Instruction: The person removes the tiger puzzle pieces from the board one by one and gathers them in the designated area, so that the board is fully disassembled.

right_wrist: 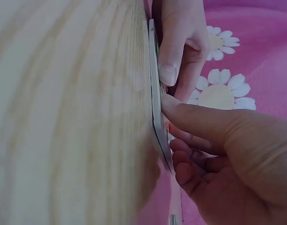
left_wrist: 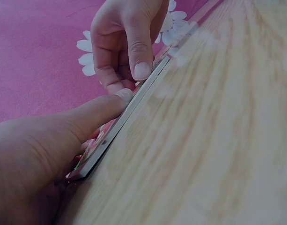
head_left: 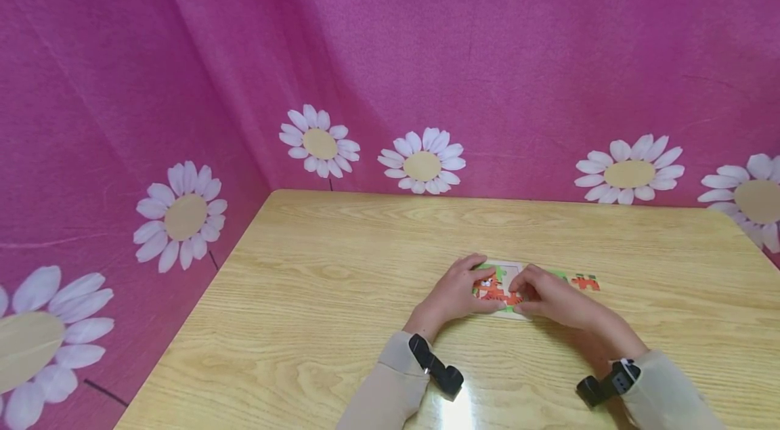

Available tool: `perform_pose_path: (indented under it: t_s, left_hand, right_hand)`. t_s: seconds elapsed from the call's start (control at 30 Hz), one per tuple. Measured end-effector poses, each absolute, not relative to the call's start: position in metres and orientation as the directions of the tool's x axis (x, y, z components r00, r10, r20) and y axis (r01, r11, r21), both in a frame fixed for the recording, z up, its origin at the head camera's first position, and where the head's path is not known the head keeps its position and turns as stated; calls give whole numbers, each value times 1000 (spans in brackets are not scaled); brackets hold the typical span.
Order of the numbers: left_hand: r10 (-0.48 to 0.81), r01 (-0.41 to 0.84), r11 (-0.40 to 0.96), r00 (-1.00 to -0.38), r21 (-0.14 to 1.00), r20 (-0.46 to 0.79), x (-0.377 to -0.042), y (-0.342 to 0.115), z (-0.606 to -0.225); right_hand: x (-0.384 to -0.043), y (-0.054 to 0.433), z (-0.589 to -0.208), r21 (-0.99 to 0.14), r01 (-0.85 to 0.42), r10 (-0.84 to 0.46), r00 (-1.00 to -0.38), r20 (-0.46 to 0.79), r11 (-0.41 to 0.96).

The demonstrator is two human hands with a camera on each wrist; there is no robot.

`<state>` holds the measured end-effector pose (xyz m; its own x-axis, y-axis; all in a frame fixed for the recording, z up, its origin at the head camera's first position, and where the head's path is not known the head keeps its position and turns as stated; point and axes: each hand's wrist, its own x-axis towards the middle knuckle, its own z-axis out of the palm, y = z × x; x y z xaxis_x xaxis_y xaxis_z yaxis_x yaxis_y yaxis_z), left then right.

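A small jigsaw puzzle board (head_left: 516, 316) with a white border lies on the table, bearing an orange tiger-like picture with green parts. Its upper right area is bare of pieces. My left hand (head_left: 449, 291) rests over the board's left side, thumb along the near edge and fingers toward the far edge. From the right, my right hand (head_left: 557, 298) pinches an orange puzzle piece (head_left: 515, 298) between thumb and fingers, low over the board. The fingers partly hide that piece. In the right wrist view, the right thumb (right_wrist: 190, 115) is right at the board's rim.
Just right of the right hand lies a loose orange puzzle piece (head_left: 586, 282) with dark green bits. A green piece (head_left: 558, 275) shows partly behind that hand. The wooden table (head_left: 341, 267) meets a pink curtain (head_left: 487, 64) with daisies at its back and left.
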<state>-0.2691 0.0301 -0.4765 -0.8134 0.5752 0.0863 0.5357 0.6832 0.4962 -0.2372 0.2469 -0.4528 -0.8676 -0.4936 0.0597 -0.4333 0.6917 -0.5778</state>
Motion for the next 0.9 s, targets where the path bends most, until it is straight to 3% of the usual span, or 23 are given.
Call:
perform_pose_path:
  t_s: [0.4, 0.63, 0.9]
  left_hand:
    - [570, 533, 687, -817, 494, 88, -269, 30, -476]
    - [572, 533, 685, -816, 497, 86, -269, 30, -476]
    - [575, 535, 678, -813, 504, 91, -270, 30, -479]
  right_hand:
    - [-229, 245, -457, -603, -399, -426, -898, 107, 690]
    - [-226, 245, -466, -625, -415, -380, -904, 197, 661]
    - [-223, 249, -475, -723, -387, -321, -917, 237, 572]
